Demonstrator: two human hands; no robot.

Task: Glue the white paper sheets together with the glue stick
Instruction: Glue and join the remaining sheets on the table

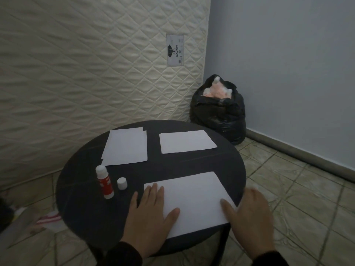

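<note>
Your left hand (148,217) lies flat at the lower centre of the frame, fingers straight and spread, pressing down on the left end of the nearest white paper sheet (192,200); it holds nothing. Your right hand (249,221), at the lower right, is blurred; its thumb rests on the right edge of the same sheet with the fingers loosely extended past the table's rim, and nothing is gripped there as far as the blur allows.

That sheet lies on the near part of the round black table (80,198), its near corner hanging slightly past the edge. Left of it, apart from the paper, the uncapped glue stick (104,182) stands upright with its red and white label, and its white cap (122,182) stands just beside it on the right.

At the far side of the table, a small stack of white sheets (125,146) lies on the left, with a single white sheet (187,142) on the right, a gap between them.

Behind the table, a quilted cream mattress (86,64) leans upright across the upper left, and a black plastic bag (219,110) with something pink inside sits on the tiled floor (297,189) in the corner.
</note>
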